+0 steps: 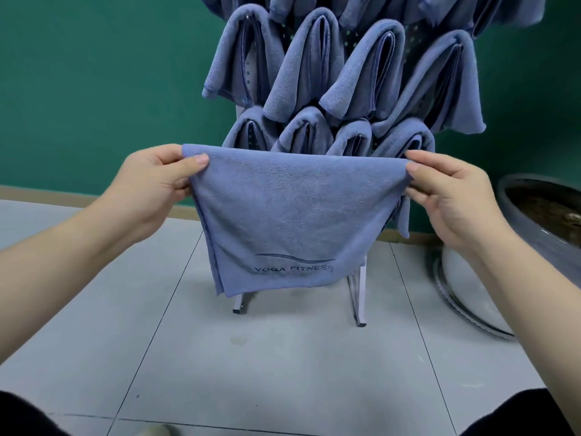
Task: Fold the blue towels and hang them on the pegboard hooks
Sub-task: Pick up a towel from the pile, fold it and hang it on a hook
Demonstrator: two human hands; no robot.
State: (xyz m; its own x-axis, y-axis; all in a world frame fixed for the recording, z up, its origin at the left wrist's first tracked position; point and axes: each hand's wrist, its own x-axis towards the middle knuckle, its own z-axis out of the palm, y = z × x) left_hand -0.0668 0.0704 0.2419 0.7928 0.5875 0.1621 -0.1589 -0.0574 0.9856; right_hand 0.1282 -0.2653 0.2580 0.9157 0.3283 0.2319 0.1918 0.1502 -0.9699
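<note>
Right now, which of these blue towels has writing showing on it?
The towel held up by its top corners between the left hand and right hand. It reads YOGA FITNESS near its lower edge; the towels hanging on the rack show no lettering.

The left hand (154,180) and the right hand (446,196) each pinch one upper corner of a blue towel (283,215), which hangs stretched between them, with the words "YOGA FITNESS" near its lower edge. Behind it stands a white pegboard (349,39) on metal legs (358,297), covered with folded blue towels (301,67) hanging in rows. On the grey tiled floor (251,372) at the right stands a dark planter (540,215), before a green wall (94,73)
</note>
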